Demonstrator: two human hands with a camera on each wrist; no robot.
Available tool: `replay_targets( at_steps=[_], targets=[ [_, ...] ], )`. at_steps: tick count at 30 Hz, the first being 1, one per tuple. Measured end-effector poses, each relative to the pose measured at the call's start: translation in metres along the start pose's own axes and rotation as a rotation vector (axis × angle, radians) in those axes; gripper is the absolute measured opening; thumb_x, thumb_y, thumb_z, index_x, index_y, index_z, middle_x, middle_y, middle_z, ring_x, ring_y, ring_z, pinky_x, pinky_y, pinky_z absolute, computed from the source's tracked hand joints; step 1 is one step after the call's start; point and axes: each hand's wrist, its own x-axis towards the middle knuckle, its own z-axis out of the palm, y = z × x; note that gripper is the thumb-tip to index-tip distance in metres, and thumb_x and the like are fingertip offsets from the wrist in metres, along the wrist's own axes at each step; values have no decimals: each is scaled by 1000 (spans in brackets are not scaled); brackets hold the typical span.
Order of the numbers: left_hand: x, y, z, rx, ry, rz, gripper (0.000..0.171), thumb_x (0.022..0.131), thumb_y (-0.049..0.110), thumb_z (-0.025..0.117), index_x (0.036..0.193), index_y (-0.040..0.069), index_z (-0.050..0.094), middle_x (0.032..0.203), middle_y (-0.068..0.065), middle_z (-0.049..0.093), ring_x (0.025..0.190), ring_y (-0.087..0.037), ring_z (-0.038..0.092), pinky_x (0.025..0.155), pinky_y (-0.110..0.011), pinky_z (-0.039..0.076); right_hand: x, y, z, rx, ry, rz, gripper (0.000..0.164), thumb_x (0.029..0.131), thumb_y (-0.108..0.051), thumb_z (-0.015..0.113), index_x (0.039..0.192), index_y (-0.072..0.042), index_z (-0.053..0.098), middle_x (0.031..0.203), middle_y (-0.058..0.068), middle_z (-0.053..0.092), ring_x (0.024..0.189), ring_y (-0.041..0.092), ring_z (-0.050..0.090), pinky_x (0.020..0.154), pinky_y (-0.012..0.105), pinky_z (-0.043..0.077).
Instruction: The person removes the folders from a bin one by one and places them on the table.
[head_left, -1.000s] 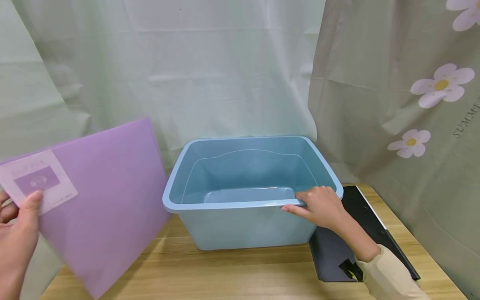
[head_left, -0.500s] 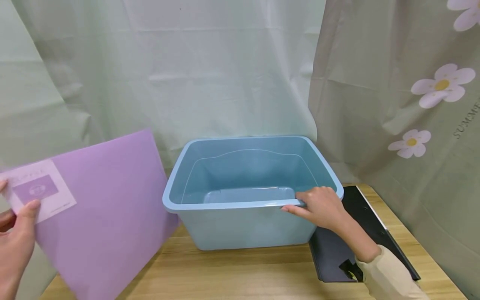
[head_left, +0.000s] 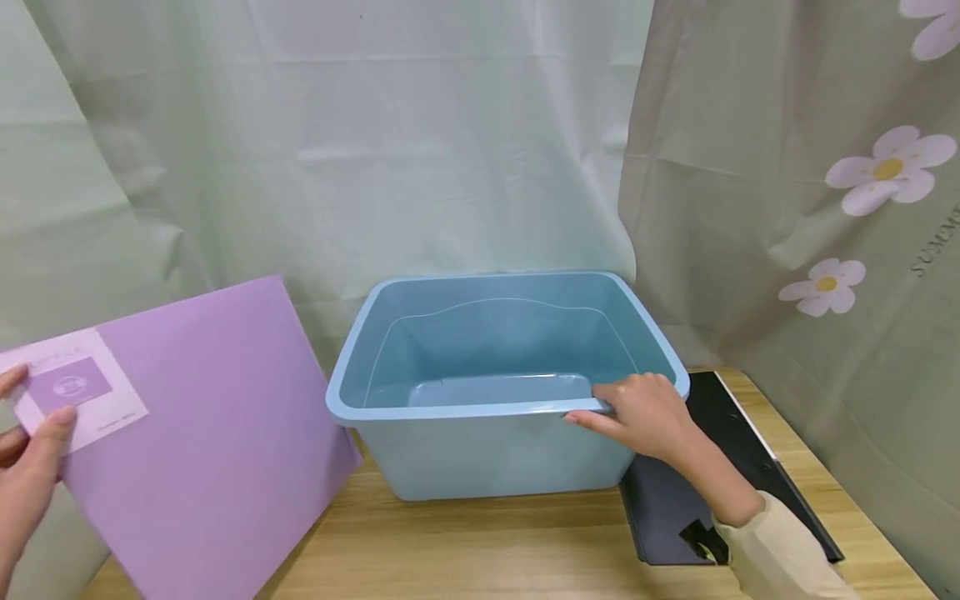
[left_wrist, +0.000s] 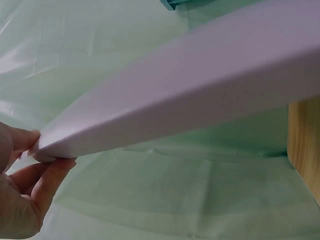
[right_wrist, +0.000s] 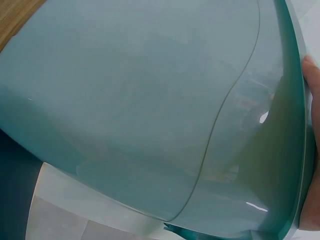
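Note:
At the left of the head view, my left hand (head_left: 30, 475) pinches a flat purple folder (head_left: 210, 442) between thumb and fingers, near the folder's white label (head_left: 112, 408). The folder is tilted, its right corner beside the blue plastic bin (head_left: 487, 454) and its lower end cut off by the frame. In the left wrist view, the fingers (left_wrist: 50, 182) hold the end of the folder's long folded edge (left_wrist: 165, 107). My right hand (head_left: 645, 417) grips the bin's front rim near its right corner, thumb outside. The bin stands upright, and its visible inside shows only the bare bottom.
A flat dark grey and black object (head_left: 667, 508) lies right of the bin, partly under my right forearm. The wooden table (head_left: 465, 542) shows in front of the bin. Pale curtains (head_left: 450, 150) hang close behind, with a flowered one (head_left: 750, 208) at right.
My left hand and the purple folder have moved somewhat lower, and the folder's face has turned more toward the head camera. The right hand and the bin stay where they were.

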Motion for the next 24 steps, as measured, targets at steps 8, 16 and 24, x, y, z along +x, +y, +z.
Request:
replay_targets(
  at_steps=[8, 16, 24],
  targets=[
    [-7, 14, 4, -37, -44, 46, 74, 81, -13, 52, 139, 30, 35, 79, 35, 51, 57, 14, 49, 44, -7, 39, 0, 0, 0, -6, 1, 2, 57, 85, -66, 37, 53, -20, 28, 49, -12, 13, 43, 1, 10, 42, 20, 10],
    [6, -21, -6, 93, -155, 199, 103, 64, -23, 63, 144, 26, 20, 92, 40, 47, 73, 20, 47, 52, -5, 38, 0, 1, 0, -4, 6, -5, 56, 83, -65, 44, 53, -21, 28, 49, -13, 13, 43, 1, 9, 42, 20, 9],
    [1, -23, 2, 126, -178, 232, 108, 64, -30, 58, 146, 22, 12, 142, 12, 25, 81, 22, 43, 58, -3, 40, -1, 1, 0, -4, 8, -6, 57, 85, -67, 36, 53, -20, 29, 49, -12, 13, 44, 1, 9, 42, 20, 9]
  ],
)
